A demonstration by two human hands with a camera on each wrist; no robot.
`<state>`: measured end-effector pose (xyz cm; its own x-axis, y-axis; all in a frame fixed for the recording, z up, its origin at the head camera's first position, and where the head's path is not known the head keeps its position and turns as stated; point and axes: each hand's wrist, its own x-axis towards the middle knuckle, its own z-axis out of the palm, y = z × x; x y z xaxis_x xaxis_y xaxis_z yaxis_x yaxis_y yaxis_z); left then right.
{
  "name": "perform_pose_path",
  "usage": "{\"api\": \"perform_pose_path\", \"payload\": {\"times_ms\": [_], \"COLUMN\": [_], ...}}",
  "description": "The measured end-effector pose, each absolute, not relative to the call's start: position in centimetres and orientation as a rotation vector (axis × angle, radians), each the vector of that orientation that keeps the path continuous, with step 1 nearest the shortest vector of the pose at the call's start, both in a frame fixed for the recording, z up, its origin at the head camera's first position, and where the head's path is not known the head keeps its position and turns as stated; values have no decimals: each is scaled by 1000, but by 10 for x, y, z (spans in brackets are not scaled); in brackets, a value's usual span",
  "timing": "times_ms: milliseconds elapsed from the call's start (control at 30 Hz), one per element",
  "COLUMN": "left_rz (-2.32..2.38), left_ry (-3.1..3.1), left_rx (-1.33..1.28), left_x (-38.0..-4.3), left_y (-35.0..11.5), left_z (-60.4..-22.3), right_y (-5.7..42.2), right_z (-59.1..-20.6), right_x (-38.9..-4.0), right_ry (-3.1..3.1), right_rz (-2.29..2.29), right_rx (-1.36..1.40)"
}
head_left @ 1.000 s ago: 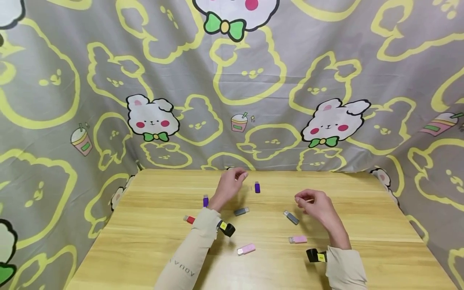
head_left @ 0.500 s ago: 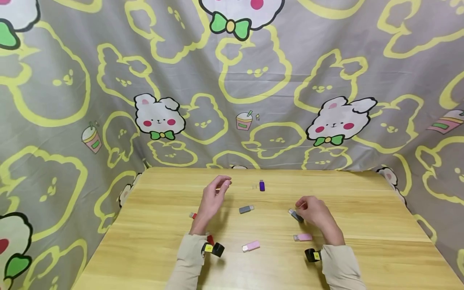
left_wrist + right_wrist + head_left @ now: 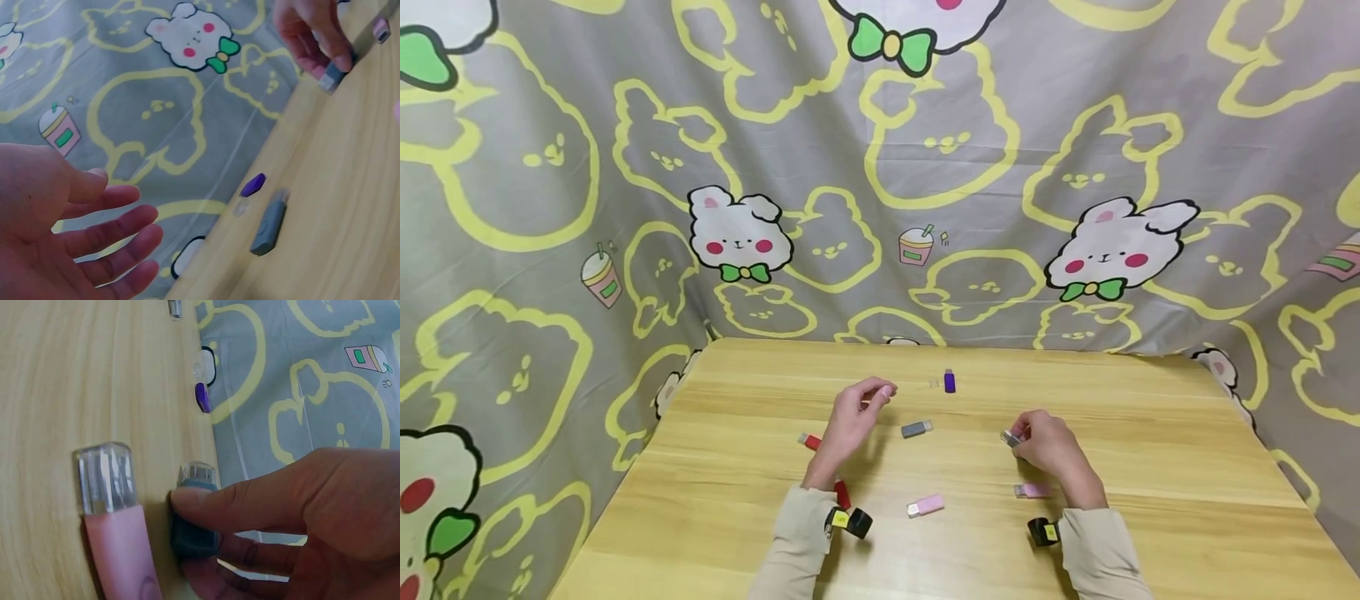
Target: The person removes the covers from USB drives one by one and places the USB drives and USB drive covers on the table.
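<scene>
My right hand (image 3: 1051, 443) pinches a grey USB stick (image 3: 195, 534) between thumb and fingers, its metal plug under a clear cap. In the left wrist view the same grey stick (image 3: 336, 75) shows at the table's surface. My left hand (image 3: 850, 421) hovers over the left side with loosely bent fingers and holds nothing. To its right lies a second grey USB stick (image 3: 916, 428). Close by my left arm are a red USB stick (image 3: 809, 441) and another red stick (image 3: 842, 493), partly covered by the wrist. Below my right hand is a pink USB stick (image 3: 122, 550).
A purple USB stick (image 3: 950, 382) lies near the back edge, with a small clear cap (image 3: 934, 383) next to it. Another pink USB stick (image 3: 925, 506) rests at the front middle. A patterned grey curtain (image 3: 850, 167) surrounds the wooden table (image 3: 970, 567).
My right hand has come down onto the grey stick and now grips it. The left hand drew back from beside the purple stick, staying loose. The head view has shifted slightly.
</scene>
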<state>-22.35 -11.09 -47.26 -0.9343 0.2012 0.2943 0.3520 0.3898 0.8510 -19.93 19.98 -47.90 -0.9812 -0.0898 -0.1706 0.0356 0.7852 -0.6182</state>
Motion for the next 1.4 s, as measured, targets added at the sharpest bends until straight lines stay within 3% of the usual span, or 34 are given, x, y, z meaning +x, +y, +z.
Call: {"api": "perform_pose_path", "payload": {"times_ms": [467,733,1100,1400], "left_rz": [-1704,-1754,-2034,-1988], "left_ry": [-2559,-2561,-2444,-2410], "left_rx": [-602,-662,-770,-717], "left_x": [-215,-199,-195,-193], "left_y": [-95,-82,-66,-60], "left_z": [-460,-436,-441,-442], "right_y": [179,167,151,142], "right_z": [-462,-451,-451,-453], "right_x": [-203,-197,-194,-195], "right_ry": [2735,2609,2605,2638], "right_rz": [-1348,-1480,-1598,-1610], "right_rx": [-444,-461,-480,-484]}}
